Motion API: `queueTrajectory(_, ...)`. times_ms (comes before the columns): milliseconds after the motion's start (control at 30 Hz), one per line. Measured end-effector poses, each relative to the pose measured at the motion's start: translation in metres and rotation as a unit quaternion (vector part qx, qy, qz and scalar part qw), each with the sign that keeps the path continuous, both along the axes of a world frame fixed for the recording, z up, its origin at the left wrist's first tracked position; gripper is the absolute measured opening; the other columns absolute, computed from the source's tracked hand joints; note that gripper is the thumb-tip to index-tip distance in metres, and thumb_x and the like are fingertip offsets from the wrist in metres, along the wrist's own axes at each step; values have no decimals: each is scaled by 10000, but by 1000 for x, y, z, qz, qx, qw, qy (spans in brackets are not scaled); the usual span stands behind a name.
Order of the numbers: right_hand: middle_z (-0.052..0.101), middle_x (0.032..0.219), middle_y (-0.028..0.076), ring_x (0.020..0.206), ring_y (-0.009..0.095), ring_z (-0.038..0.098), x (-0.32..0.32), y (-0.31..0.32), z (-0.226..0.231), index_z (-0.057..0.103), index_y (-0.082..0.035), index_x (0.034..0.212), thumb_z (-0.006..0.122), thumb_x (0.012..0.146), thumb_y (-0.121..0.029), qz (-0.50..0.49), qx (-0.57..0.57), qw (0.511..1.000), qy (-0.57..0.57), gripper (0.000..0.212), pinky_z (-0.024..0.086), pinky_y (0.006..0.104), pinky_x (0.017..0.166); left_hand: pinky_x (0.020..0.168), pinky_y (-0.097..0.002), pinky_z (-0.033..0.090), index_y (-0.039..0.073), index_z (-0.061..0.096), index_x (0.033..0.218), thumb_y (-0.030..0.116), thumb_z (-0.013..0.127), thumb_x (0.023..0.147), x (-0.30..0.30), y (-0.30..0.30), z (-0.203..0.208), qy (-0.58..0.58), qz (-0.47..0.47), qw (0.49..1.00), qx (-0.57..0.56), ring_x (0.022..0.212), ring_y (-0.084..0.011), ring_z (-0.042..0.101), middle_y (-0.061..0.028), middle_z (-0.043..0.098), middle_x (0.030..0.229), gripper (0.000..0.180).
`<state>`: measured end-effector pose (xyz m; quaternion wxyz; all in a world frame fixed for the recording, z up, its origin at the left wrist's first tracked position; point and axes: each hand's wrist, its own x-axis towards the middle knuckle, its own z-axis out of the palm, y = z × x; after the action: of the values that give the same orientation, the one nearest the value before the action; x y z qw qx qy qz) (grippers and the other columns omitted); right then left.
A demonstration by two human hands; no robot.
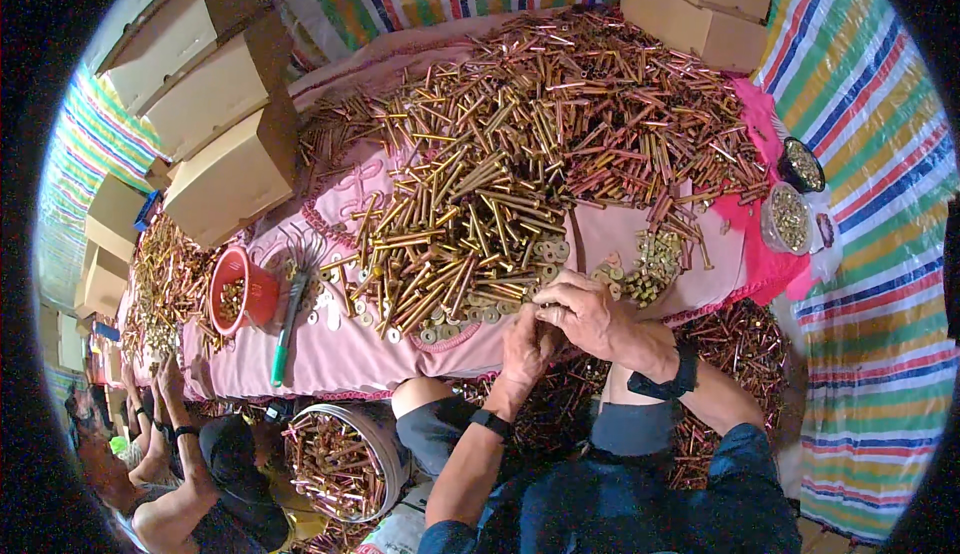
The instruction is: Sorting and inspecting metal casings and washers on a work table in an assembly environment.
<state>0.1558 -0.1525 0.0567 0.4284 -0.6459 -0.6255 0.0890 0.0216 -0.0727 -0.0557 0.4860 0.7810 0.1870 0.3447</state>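
Close together at the front edge of the pink cloth point(460, 359), both my hands have their fingers closed. My left hand point(527, 346) is bent upright, its fingertips meeting those of my right hand point(582, 312). Whatever lies between the fingers is too small and covered to make out. Just beyond them spreads a large heap of brass-coloured bolts point(470, 224). Flat round washers point(485, 312) lie along its near side, left of my hands. To the right of my right hand sits a small pile of nuts point(650, 269).
At left stand a red plastic cup point(243, 292) and a green-handled wire rake point(288, 324). A white bucket of bolts point(345, 459) is below the edge. Cardboard boxes point(225, 174) are stacked behind. Clear tubs point(786, 219) stand right. Another person's hands point(168, 379) work at far left.
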Motion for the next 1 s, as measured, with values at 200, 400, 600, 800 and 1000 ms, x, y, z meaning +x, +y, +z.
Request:
queueTrajectory(200, 657, 886, 129, 759, 250, 656, -11, -1, 6, 648, -5, 916, 780, 852, -190, -78, -60, 981, 170, 236, 529, 363, 661, 663, -469, 492, 40, 532, 984, -8, 598, 776, -1, 2, 10, 3, -17, 999, 33, 733, -439, 599, -191, 605, 772, 223)
queueTrajectory(400, 652, 877, 133, 772, 211, 660, -4, -4, 4, 643, 5, 994, 805, 845, -235, -70, -98, 989, 91, 326, 531, 349, 659, 606, -442, 452, 38, 524, 907, 7, 591, 806, 1, 1, 11, -39, -7, 999, 31, 669, -415, 545, -175, 488, 698, 125)
queueTrajectory(600, 671, 976, 157, 805, 299, 692, 1, -6, 2, 641, -3, 915, 781, 850, -278, 1, -14, 999, -52, 315, 550, 396, 689, 588, -420, 436, 30, 502, 864, 29, 609, 847, 2, -1, 13, -17, 6, 1000, 7, 652, -406, 524, -182, 476, 704, 108)
queueTrajectory(800, 689, 765, 133, 675, 225, 674, 12, -4, -4, 646, 0, 790, 751, 890, -268, -94, -143, 977, 127, 304, 521, 369, 646, 652, -375, 495, 20, 675, 889, 161, 786, 811, -3, 3, 29, -8, -21, 999, -37, 702, -266, 629, -102, 654, 757, 196)
queueTrajectory(1000, 644, 891, 117, 732, 254, 606, 34, 32, -67, 651, -17, 806, 703, 874, -187, -22, -68, 988, -139, 190, 513, 387, 676, 638, -347, 478, 15, 706, 838, 261, 824, 815, -12, 10, 56, 96, -149, 979, -103, 700, -204, 613, -86, 659, 750, 274)
